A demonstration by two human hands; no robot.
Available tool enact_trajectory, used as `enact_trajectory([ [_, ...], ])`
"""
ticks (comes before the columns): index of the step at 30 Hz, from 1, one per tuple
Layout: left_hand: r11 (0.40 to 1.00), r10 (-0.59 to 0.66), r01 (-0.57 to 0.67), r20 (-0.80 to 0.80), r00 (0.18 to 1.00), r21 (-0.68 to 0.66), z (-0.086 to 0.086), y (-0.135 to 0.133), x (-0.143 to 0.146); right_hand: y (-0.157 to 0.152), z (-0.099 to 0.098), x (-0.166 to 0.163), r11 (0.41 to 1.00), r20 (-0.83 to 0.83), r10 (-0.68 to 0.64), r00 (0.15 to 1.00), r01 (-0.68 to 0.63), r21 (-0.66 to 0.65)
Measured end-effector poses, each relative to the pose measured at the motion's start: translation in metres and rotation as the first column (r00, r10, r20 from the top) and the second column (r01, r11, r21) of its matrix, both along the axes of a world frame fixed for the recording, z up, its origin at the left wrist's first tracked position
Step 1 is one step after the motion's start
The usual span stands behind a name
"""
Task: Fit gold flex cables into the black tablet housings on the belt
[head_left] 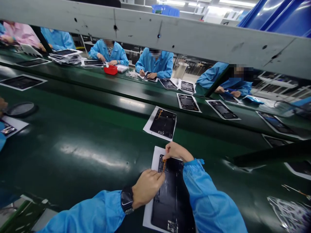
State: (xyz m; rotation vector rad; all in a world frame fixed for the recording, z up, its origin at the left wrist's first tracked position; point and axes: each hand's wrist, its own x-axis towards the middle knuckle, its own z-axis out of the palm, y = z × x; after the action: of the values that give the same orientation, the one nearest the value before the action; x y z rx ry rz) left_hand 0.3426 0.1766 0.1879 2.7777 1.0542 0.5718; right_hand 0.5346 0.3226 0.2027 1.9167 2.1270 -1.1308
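Observation:
In front of me a black tablet housing (170,200) lies on a white sheet (148,212) on the green bench. An orange flex cable (164,165) runs near its far left corner. My right hand (177,151) pinches the cable's far end between thumb and fingertips. At the near end, my left hand (149,185) is closed with its fingertips on the cable, the wrist wearing a black watch (127,197). Both sleeves are blue. Just beyond lies a second tablet housing (163,123) on white paper, with an orange cable at its upper left.
Co-workers in blue sit across the bench, with tablet housings on paper along the far strip (188,102). A grey beam (136,24) crosses overhead. A dark post (269,153) slants in at right, near a clear bag (289,212). A round black dish (21,109) is at left.

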Motion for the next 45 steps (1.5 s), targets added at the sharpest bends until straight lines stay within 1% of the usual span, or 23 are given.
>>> enact_trajectory([
  [5,1.0,0.004,-0.004,0.01,1.0,0.021,0.003,0.0,-0.001,-0.004,0.004,-0.001,0.999,0.062,0.015,0.998,-0.018,0.043],
  [9,1.0,-0.001,0.001,-0.004,1.0,-0.004,0.005,0.001,-0.002,-0.022,0.01,0.0,0.99,0.104,0.04,0.994,-0.053,0.132],
  [14,0.999,-0.007,0.006,-0.039,0.999,-0.037,0.0,0.003,-0.002,-0.043,0.012,-0.001,0.972,0.177,0.08,0.981,-0.116,0.206],
  [21,0.999,0.019,-0.02,0.001,1.0,0.041,-0.003,0.001,-0.001,-0.057,0.019,-0.008,0.922,0.208,0.179,0.962,-0.238,0.305],
  [25,0.997,-0.021,0.014,0.083,0.996,0.081,-0.008,0.003,-0.001,-0.062,0.016,-0.005,0.905,0.186,0.165,0.969,-0.224,0.362],
  [28,0.996,-0.064,0.056,0.103,0.993,0.076,-0.012,0.005,-0.002,-0.065,0.011,-0.002,0.897,0.17,0.144,0.975,-0.201,0.394],
  [32,0.994,-0.101,0.094,0.105,0.989,0.063,-0.013,0.006,-0.004,-0.066,0.007,0.0,0.895,0.144,0.14,0.98,-0.187,0.404],
  [38,0.988,-0.125,0.113,0.116,0.985,0.108,-0.015,0.006,-0.004,-0.064,0.007,0.002,0.907,0.11,0.127,0.986,-0.16,0.389],
  [42,0.987,-0.144,0.136,0.102,0.984,0.086,-0.016,0.006,-0.006,-0.062,0.008,0.003,0.917,0.111,0.13,0.985,-0.162,0.365],
  [45,0.988,-0.141,0.134,0.087,0.986,0.081,-0.013,0.006,-0.009,-0.061,0.009,0.005,0.918,0.111,0.132,0.985,-0.164,0.36],
])
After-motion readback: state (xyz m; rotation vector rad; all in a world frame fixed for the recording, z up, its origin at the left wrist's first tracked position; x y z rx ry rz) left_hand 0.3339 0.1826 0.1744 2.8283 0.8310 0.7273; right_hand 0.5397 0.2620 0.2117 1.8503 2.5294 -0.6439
